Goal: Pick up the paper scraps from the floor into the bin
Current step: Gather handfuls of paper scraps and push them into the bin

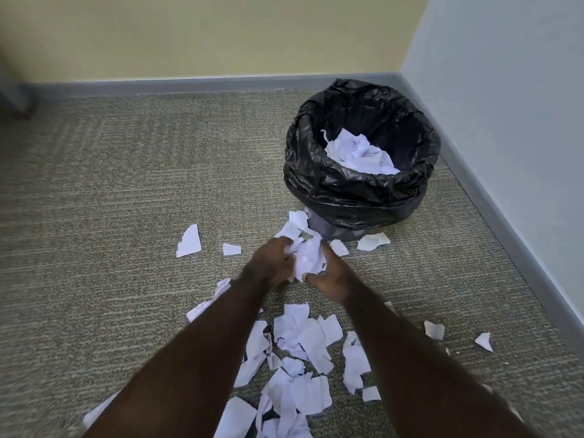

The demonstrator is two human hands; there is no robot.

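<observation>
A bin lined with a black plastic bag [354, 184] stands in the room's corner, with crumpled white paper [357, 150] inside it. My left hand [270, 260] and my right hand [331, 279] together grip a bunch of white paper scraps [305, 248] just in front of the bin, low over the carpet. Many more torn white scraps [300, 339] lie scattered on the carpet beneath and between my forearms. Single scraps lie at the left [189, 241] and at the bin's foot [373, 241].
Grey-beige carpet [126, 184] covers the floor. A yellow wall with a grey baseboard [189, 85] runs along the back, and a pale wall with a baseboard [505, 241] closes the right side. A dark blurred object [12, 96] sits at the far left.
</observation>
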